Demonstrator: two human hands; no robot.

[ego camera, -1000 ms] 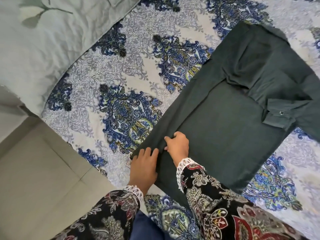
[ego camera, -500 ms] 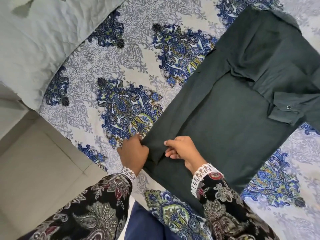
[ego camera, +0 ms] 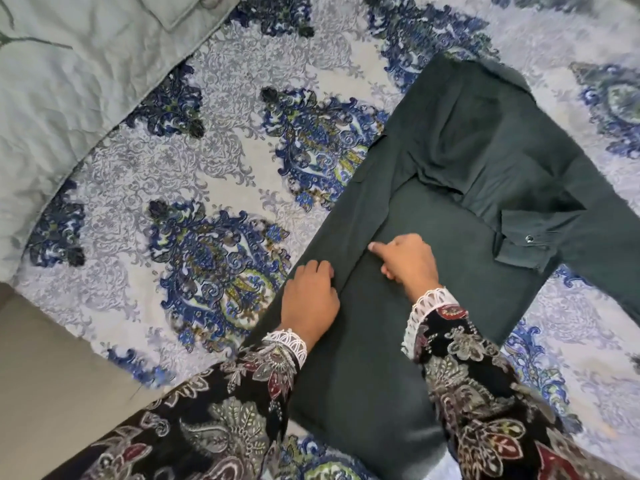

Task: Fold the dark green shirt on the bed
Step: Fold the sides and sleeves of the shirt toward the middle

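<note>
Patterned blue-and-grey bedspread [ego camera: 214, 188] covers the bed, with a pale green quilt [ego camera: 76, 84] at ten o'clock. Dark green shirt [ego camera: 450, 188] lies flat on it, running from six o'clock up to one o'clock, one buttoned cuff [ego camera: 523, 247] folded across the body at three o'clock. My left hand [ego camera: 310, 301] rests on the long folded side panel, fingers curled together against the cloth. My right hand [ego camera: 408, 261] presses beside the crease, forefinger extended, the rest tucked. Judgement: thin, soft, light fabric, limp, prone to slipping out of line; best taken at the hem corners or along the folded edge.
</note>
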